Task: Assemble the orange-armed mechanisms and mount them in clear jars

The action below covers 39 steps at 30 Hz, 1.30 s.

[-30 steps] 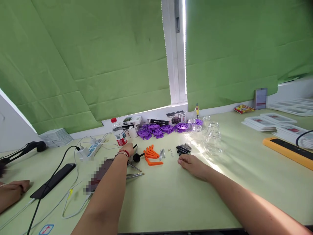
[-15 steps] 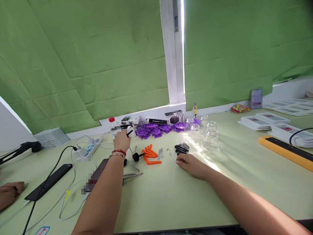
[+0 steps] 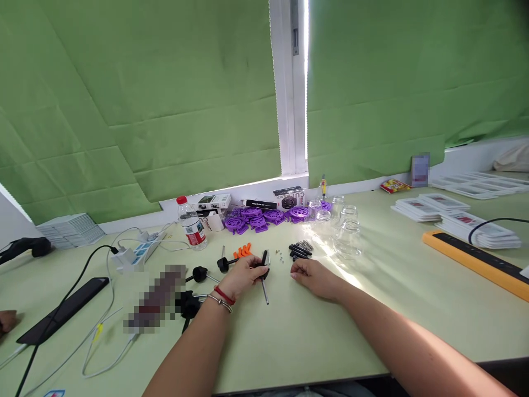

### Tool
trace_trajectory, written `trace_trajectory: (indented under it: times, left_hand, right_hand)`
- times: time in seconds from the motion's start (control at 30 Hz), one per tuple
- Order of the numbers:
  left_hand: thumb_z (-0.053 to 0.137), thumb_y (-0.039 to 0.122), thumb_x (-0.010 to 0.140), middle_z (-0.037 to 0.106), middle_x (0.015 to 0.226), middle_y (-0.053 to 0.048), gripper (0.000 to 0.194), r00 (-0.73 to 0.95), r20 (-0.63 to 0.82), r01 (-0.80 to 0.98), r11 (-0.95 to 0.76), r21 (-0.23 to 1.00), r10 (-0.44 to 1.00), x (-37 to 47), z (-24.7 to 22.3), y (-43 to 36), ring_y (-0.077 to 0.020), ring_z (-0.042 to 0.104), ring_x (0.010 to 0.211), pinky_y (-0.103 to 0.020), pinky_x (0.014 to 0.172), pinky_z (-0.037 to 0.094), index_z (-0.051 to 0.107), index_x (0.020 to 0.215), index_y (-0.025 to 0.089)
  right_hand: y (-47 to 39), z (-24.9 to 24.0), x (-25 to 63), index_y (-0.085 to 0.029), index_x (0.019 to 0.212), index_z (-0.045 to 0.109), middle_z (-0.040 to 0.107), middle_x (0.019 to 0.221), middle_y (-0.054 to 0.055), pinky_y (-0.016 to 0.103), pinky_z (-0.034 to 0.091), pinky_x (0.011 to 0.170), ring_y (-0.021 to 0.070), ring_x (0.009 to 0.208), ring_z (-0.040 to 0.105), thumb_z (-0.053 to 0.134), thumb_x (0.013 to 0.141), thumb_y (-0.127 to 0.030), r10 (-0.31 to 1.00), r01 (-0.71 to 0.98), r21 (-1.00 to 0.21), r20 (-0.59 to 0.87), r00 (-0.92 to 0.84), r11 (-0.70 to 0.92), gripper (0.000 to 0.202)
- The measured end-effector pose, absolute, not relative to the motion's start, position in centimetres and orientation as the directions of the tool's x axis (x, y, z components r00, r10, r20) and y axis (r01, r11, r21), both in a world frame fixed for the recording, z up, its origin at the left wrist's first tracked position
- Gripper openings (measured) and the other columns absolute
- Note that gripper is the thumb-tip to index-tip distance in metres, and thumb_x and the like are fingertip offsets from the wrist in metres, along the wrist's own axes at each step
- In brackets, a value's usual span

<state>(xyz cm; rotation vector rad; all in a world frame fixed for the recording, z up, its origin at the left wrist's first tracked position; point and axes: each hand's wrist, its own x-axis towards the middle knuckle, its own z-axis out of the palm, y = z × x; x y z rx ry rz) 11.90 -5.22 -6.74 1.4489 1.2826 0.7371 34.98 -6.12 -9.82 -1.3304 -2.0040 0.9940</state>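
My left hand (image 3: 244, 275) is closed on a metal rod with a black handle (image 3: 265, 281), its bare end pointing down toward me. Orange plastic pieces (image 3: 243, 251) lie just behind that hand, partly covered by it. On the table rests my right hand (image 3: 314, 279), its fingers curled with nothing visible in them. Slim black parts (image 3: 300, 251) and a small heap of metal bits (image 3: 306, 245) lie just beyond its fingertips. Tiny fittings (image 3: 280, 254) are scattered between the hands. More black-knobbed metal rods (image 3: 200, 274) lie left of my left hand.
Purple plastic wheels (image 3: 252, 216) are piled at the back, with clear glass jars (image 3: 349, 237) to their right. A water bottle (image 3: 193, 226), a power strip (image 3: 146, 250) with cables and a blurred phone (image 3: 156, 300) occupy the left. An orange-black bar (image 3: 475, 264) lies right.
My left hand has come from beside the bottle toward me and to the right, carrying the black-handled rod. My right hand stays on the table. The view has shifted slightly.
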Motion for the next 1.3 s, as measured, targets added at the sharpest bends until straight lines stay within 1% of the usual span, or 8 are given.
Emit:
trace_trajectory:
  times: [0.23, 0.4, 0.53, 0.63, 0.77, 0.93, 1.13, 1.3]
  left_hand:
    - [0.075, 0.033, 0.061, 0.062, 0.08, -0.005, 0.032, 0.058, -0.054, 0.381, 0.028, 0.924, 0.997, 10.2, -7.2, -4.5, -0.0161, 0.057, 0.071, -0.027, 0.063, 0.044, 0.062, 0.085, 0.015]
    - [0.076, 0.03, 0.061, 0.062, 0.088, -0.005, 0.048, 0.007, 0.002, 0.142, -0.003, 0.99, 1.0, 10.5, -6.4, -4.9, -0.0153, 0.06, 0.07, -0.027, 0.059, 0.048, 0.057, 0.104, 0.017]
    - [0.078, 0.024, 0.06, 0.063, 0.086, -0.003, 0.045, -0.028, 0.0, -0.103, -0.003, 0.995, 1.0, 10.7, -6.0, -5.1, -0.0159, 0.064, 0.074, -0.031, 0.068, 0.052, 0.056, 0.099, 0.017]
    - [0.078, 0.019, 0.06, 0.064, 0.081, -0.002, 0.038, -0.016, -0.053, -0.241, 0.048, 0.969, 0.998, 10.4, -6.2, -4.9, -0.0156, 0.066, 0.07, -0.032, 0.069, 0.054, 0.053, 0.088, 0.016]
    - [0.073, 0.01, 0.065, 0.065, 0.073, -0.002, 0.031, -0.011, -0.11, -0.349, 0.099, 0.932, 0.994, 10.1, -6.3, -4.8, -0.0154, 0.067, 0.066, -0.031, 0.067, 0.055, 0.047, 0.083, 0.017]
    - [0.065, 0.006, 0.073, 0.064, 0.07, -0.003, 0.019, -0.079, -0.094, -0.45, 0.048, 0.892, 0.992, 10.3, -6.0, -4.8, -0.0147, 0.067, 0.07, -0.029, 0.069, 0.057, 0.048, 0.077, 0.015]
    - [0.065, 0.009, 0.074, 0.064, 0.078, -0.001, 0.02, -0.096, -0.046, -0.528, -0.012, 0.849, 0.994, 10.1, -6.2, -4.5, -0.0124, 0.066, 0.071, -0.029, 0.071, 0.056, 0.056, 0.091, 0.017]
    - [0.065, 0.007, 0.068, 0.064, 0.081, -0.003, 0.024, -0.027, -0.009, -0.591, -0.008, 0.807, 1.0, 9.7, -6.1, -4.9, -0.0142, 0.064, 0.076, -0.03, 0.073, 0.054, 0.06, 0.09, 0.015]
  right_hand:
    - [-5.8, -10.9, 35.2, -0.02, 0.087, 0.057, 0.057, 0.074, 0.001, 0.026, 0.039, 0.06, 0.0139, 0.065, 0.049, 0.051, 0.083, -0.033, 0.917, 0.51, -0.815, 0.062, -0.393, 0.274, 0.016]
    - [-5.6, -10.4, 34.2, -0.018, 0.099, 0.059, 0.06, 0.081, 0.003, 0.027, 0.042, 0.064, 0.0148, 0.069, 0.053, 0.047, 0.086, -0.027, 0.933, 0.564, -0.754, 0.186, -0.308, 0.336, 0.019]
    - [-3.7, -9.1, 32.7, -0.018, 0.108, 0.062, 0.062, 0.094, 0.006, 0.028, 0.042, 0.072, 0.0168, 0.082, 0.057, 0.047, 0.086, -0.019, 0.911, 0.697, -0.587, 0.269, -0.312, 0.412, 0.027]
    - [-1.5, -8.3, 31.4, -0.021, 0.112, 0.063, 0.061, 0.105, 0.007, 0.027, 0.041, 0.068, 0.0179, 0.086, 0.059, 0.044, 0.088, -0.017, 0.923, 0.84, -0.385, 0.209, -0.324, 0.383, 0.031]
    - [0.9, -8.1, 29.9, -0.021, 0.094, 0.069, 0.062, 0.101, 0.008, 0.026, 0.038, 0.061, 0.0196, 0.086, 0.06, 0.047, 0.087, -0.019, 0.931, 0.917, -0.17, 0.125, -0.342, 0.36, 0.023]
    - [1.9, -8.7, 29.0, -0.017, 0.078, 0.069, 0.063, 0.094, 0.01, 0.027, 0.038, 0.063, 0.0226, 0.089, 0.058, 0.051, 0.084, -0.014, 0.937, 0.929, -0.141, 0.114, -0.329, 0.343, 0.019]
    - [2.2, -8.9, 28.8, -0.018, 0.081, 0.07, 0.066, 0.093, 0.01, 0.027, 0.038, 0.064, 0.0234, 0.09, 0.058, 0.055, 0.081, -0.011, 0.94, 0.924, -0.183, 0.118, -0.319, 0.336, 0.017]
    - [1.4, -8.1, 29.2, -0.02, 0.087, 0.069, 0.066, 0.097, 0.007, 0.027, 0.039, 0.065, 0.0201, 0.09, 0.059, 0.048, 0.087, -0.019, 0.946, 0.906, -0.286, 0.187, -0.265, 0.311, 0.021]
